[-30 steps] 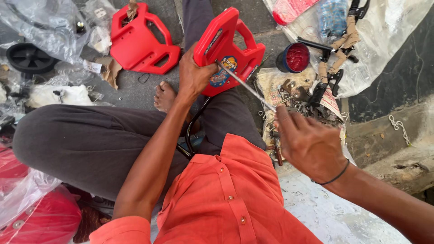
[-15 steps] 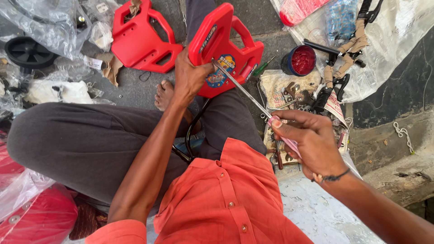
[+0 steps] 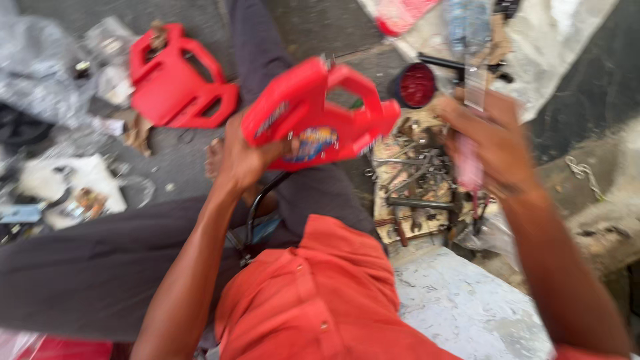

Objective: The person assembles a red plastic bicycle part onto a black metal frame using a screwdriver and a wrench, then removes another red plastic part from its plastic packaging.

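On the gray ground, the red case (image 3: 313,120) has been tipped flat in the left hand (image 3: 250,157), while the screwdriver (image 3: 470,143), squeezed in the right hand (image 3: 490,143), has been pulled off it to 3 o'clock.

- Red housing (image 3: 313,127), centre of the frame: smooth moulded plastic, slightly glossy, with a printed label.
- Second red housing (image 3: 175,83), upper left: the same plastic.
- Tools (image 3: 413,177), centre right: dull grey metal (blurred).
- Shirt (image 3: 320,300), bottom centre: matt orange cloth.
- Sheeting (image 3: 40,60), upper left: crinkled, shiny clear plastic.
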